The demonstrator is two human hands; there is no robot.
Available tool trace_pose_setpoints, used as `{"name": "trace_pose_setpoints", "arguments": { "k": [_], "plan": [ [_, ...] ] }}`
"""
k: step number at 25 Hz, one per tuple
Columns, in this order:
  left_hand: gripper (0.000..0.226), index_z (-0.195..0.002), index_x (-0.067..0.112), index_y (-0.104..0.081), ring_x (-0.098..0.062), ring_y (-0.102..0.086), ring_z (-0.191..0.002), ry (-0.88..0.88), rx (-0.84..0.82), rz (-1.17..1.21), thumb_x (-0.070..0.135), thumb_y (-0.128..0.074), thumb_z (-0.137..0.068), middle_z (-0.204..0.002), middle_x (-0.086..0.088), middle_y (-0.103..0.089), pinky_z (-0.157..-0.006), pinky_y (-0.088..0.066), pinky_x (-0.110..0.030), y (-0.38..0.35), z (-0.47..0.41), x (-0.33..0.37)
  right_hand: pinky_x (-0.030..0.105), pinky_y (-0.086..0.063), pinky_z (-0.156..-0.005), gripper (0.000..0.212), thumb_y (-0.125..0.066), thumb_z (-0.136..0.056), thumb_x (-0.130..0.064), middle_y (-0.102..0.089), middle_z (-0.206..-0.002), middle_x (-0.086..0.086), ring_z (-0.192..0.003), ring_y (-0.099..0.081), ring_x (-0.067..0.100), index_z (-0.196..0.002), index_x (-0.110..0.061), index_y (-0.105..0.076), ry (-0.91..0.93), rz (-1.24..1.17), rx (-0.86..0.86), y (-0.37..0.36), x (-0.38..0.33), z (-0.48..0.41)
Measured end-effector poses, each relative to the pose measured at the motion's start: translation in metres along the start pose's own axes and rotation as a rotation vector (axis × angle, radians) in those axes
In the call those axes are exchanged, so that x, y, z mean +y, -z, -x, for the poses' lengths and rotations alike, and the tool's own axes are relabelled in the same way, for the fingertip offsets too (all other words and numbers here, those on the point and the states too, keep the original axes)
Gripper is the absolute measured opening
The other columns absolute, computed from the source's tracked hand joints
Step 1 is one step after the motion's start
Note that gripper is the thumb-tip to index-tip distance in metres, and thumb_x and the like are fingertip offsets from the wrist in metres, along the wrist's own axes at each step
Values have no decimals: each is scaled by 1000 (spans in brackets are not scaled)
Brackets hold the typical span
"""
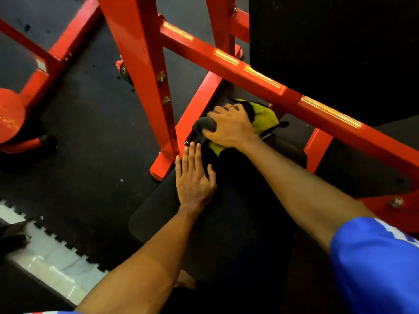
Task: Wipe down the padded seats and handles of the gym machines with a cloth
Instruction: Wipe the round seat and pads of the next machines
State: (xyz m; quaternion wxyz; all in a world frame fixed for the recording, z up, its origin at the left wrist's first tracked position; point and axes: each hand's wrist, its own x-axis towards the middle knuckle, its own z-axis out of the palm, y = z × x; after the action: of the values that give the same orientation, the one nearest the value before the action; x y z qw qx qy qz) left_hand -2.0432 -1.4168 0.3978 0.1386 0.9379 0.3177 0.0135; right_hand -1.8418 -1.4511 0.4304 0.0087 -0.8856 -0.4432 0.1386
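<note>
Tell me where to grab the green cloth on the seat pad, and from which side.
Take the cloth at its raised grey bunch, coming from above on the near side. The rest lies flat on the seat pad, and the red crossbar runs close past its far edge. The right hand grips it there; the left hand rests flat on the pad.

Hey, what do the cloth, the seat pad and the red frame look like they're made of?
Cloth: soft fabric, maybe microfibre; matte yellow-green, bunched folds. Seat pad: black vinyl-like upholstery, faint sheen, rounded edge. Frame: probably painted steel; glossy red, bolted.
</note>
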Motion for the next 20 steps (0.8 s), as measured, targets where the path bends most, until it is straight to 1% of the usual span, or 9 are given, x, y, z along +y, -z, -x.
{"name": "trace_pose_setpoints", "arguments": {
  "k": [2,4,8,10,13,16,17,18,20],
  "plan": [
    [69,-159,9,-28,-21,-19,-156,-12,8,13,41,-38,-99,-167,-9,-26,-128,-13,-45,-1,0,-1,47,-31,-112,58,-43,-88,-69,-70,-122,-1,-120,-59,28,-116,-27,-72,82,37,58,-9,-18,6],
    [69,-159,10,-29,-21,-20,-156,-26,18,14,41,-37,-99,-167,-8,-27,-128,-13,-45,0,0,0,46,-31,-113,59,-42,-87,-72,-69,-120,-1,-120,-59,28,-114,-28,-71,50,10,84,-9,-8,6],
    [67,-159,14,-31,-20,-23,-155,-37,20,41,42,-37,-99,-166,-5,-29,-128,-10,-41,-2,-2,-2,46,-40,-102,56,-48,-87,-73,-65,-123,1,-118,-60,33,-120,-31,-64,-309,-90,92,-7,18,13],
    [66,-159,14,-31,-20,-22,-155,-41,12,61,42,-35,-100,-166,-6,-28,-128,-9,-42,-1,-1,-3,48,-38,-106,53,-51,-86,-67,-66,-121,3,-118,-60,34,-121,-30,-66,-436,-112,188,-14,-2,17],
    [64,-157,11,-35,-22,-28,-153,-40,45,102,37,-35,-99,-164,-9,-34,-127,-14,-44,-2,2,-9,54,-29,-118,53,-55,-83,-59,-64,-127,6,-126,-55,36,-123,-27,-69,-325,-146,345,-28,-30,42],
    [63,-156,9,-36,-25,-33,-151,2,53,123,35,-34,-99,-162,-11,-38,-126,-20,-46,0,11,-19,54,-25,-123,60,-56,-85,-60,-59,-139,5,-137,-48,34,-136,-29,-64,-11,-110,300,-37,-10,87],
    [62,-156,8,-36,-25,-34,-150,21,52,120,36,-34,-100,-161,-11,-38,-125,-21,-47,2,15,-23,54,-23,-124,63,-56,-86,-63,-57,-144,4,-141,-45,33,-140,-32,-61,25,-81,265,-35,2,92],
    [62,-156,8,-36,-25,-35,-150,36,55,111,37,-34,-101,-160,-11,-39,-125,-21,-47,5,20,-28,54,-20,-125,67,-55,-86,-67,-53,-149,3,-146,-41,33,-144,-34,-57,-14,-61,232,-32,11,90],
    [62,-155,8,-37,-26,-36,-149,51,59,92,39,-33,-102,-159,-12,-41,-125,-22,-47,7,30,-38,56,-9,-127,70,-52,-86,-71,-42,-160,3,-153,-28,34,-149,-39,-49,-260,-88,130,-19,8,68]
  ]
}}
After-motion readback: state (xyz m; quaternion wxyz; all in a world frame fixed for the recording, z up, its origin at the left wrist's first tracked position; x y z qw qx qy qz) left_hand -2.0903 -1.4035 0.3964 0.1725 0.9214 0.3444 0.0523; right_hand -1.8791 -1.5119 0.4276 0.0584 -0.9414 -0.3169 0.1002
